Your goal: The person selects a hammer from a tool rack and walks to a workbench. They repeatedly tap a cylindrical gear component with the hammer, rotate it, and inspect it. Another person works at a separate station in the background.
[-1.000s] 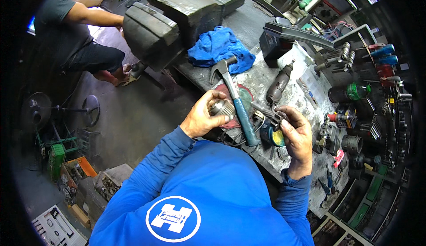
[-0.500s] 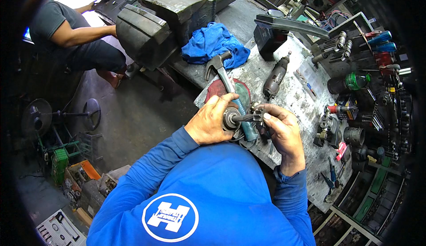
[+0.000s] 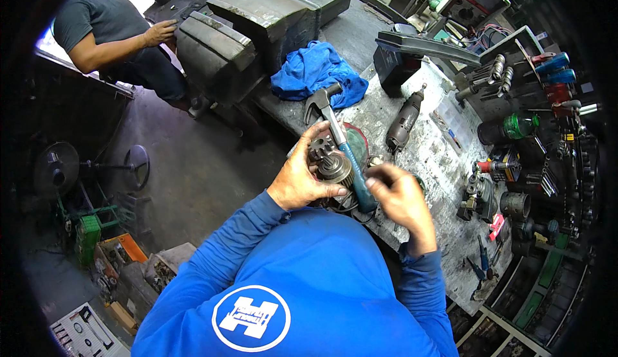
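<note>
My left hand [image 3: 297, 175] is closed around a greasy metal gear assembly [image 3: 333, 166]; a toothed pinion shows at its upper end and a round collar below. Just to the right, my right hand [image 3: 404, 204] hovers with bent fingers, smeared by motion, and whether it holds anything is unclear. A claw hammer [image 3: 344, 139] with a teal grip lies on the bench behind the gear assembly, its head toward the blue rag [image 3: 318, 74]. Beneath the hammer, a red and green round item [image 3: 357, 139] is partly hidden.
A dark rotary power tool [image 3: 405, 122] lies on the metal bench [image 3: 438, 183]. A large vise [image 3: 257, 26] stands at the far left of it. Sockets, screwdrivers and a green-capped bottle [image 3: 518, 127] crowd the right side. Beyond the vise, a co-worker [image 3: 116, 29] stands.
The gear assembly has turned in my left hand, so its toothed pinion now points up and away. My right hand has come off it and shifted slightly down. The co-worker's hand has moved.
</note>
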{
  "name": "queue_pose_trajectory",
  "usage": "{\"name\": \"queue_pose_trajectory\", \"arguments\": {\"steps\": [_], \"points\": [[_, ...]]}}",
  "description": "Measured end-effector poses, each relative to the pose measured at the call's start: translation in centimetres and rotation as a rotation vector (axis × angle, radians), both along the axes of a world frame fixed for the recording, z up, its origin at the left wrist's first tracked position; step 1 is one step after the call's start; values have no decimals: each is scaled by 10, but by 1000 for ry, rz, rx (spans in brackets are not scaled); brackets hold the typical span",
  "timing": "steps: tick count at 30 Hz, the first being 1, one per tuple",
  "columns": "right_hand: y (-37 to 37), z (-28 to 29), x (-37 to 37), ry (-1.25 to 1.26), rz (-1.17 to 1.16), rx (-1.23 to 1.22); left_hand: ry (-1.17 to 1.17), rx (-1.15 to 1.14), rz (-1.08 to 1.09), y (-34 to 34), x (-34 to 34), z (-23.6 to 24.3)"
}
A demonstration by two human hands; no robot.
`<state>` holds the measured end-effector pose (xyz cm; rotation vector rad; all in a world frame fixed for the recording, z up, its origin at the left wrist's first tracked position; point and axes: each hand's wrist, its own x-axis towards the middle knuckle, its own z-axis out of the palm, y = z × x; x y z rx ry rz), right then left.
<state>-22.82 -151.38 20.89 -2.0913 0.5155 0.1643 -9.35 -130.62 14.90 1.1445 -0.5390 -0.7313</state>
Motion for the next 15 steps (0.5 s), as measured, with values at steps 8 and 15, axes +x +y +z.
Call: {"name": "queue_pose_trajectory", "arguments": {"steps": [8, 15], "points": [[42, -51, -7, -238, -64, 302, 229, -68, 21, -5, 0, -3], [50, -57, -7, -390, -268, 670, 550, -219, 14, -13, -5, -2]]}}
